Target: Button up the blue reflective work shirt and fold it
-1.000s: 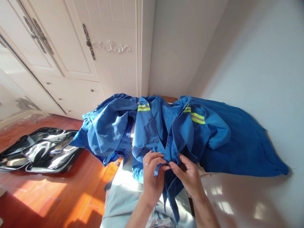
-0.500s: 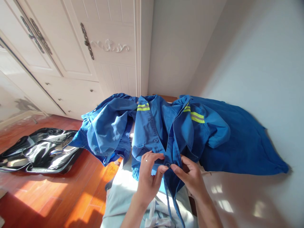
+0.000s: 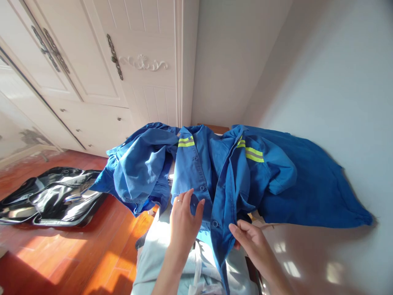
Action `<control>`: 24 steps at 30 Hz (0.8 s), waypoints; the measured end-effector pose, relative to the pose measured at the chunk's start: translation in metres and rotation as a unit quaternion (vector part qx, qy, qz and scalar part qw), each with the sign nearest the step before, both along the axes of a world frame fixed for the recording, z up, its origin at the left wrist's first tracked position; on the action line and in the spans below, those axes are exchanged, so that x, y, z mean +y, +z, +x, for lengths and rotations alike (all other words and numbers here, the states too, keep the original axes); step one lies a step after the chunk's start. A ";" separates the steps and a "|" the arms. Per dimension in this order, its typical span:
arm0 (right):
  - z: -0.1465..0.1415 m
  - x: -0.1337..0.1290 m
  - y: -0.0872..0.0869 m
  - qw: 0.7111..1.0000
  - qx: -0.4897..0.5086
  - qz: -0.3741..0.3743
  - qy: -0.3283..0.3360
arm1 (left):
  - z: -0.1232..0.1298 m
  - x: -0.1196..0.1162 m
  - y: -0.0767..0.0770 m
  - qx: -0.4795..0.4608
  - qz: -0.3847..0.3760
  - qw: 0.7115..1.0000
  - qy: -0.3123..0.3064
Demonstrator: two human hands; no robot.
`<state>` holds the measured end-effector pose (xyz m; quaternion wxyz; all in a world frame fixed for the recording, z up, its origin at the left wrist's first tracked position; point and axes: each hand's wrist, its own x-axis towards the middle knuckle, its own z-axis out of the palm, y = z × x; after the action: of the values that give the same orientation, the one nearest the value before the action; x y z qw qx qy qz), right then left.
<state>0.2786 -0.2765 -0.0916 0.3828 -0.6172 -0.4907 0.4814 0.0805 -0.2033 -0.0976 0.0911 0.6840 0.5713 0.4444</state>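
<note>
- The blue jacket [image 3: 190,168] lies spread across the middle of the view, just beyond and partly over pale trousers [image 3: 153,262] on the wearer's legs. Yellow and grey bands cross its upper front.
- The right hand [image 3: 236,233] pinches the edge of the jacket's loose front strip between thumb and fingers. A round button [image 3: 215,223] shows on that strip, between the two hands.
- The left hand [image 3: 197,197] is over the other side of the front, thumb and forefinger apart, a ring on one finger. Whether its fingertips touch the cloth, I cannot tell.
- Rumpled blue cloth [image 3: 139,168] lies to the left of the jacket front; a wide, darker blue cloth [image 3: 307,184] stretches right, up to the wall.
- Behind the collar, a brown wooden edge [image 3: 211,128] peeks out; what supports the clothes is mostly hidden.
- The floor [image 3: 76,254] is glossy reddish-orange wood, striped with bright sun and shadow.
- An open black case [image 3: 52,196] rests on it at the left, its contents hard to make out.
- A cream wardrobe [image 3: 147,37] with ornate dark handles and a raised scroll stands behind.
- A plain pale wall [image 3: 331,90] fills the right, with small sunlit patches low down.
</note>
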 end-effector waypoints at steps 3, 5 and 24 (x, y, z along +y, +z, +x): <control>-0.002 -0.004 -0.010 1.000 -0.028 -0.012 -0.005 | 0.002 0.005 -0.002 0.001 0.030 0.999 0.037; -0.003 -0.003 -0.012 0.999 -0.033 -0.012 0.002 | 0.001 0.011 -0.001 0.007 0.072 0.994 0.076; -0.013 0.096 0.072 0.804 -0.422 0.398 0.133 | 0.002 0.023 0.000 0.105 -0.023 0.986 0.128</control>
<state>0.2659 -0.1808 -0.0191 0.2823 -0.4815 -0.8296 -0.0180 0.0826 -0.1799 -0.0978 -0.0110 0.6459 0.6707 0.3645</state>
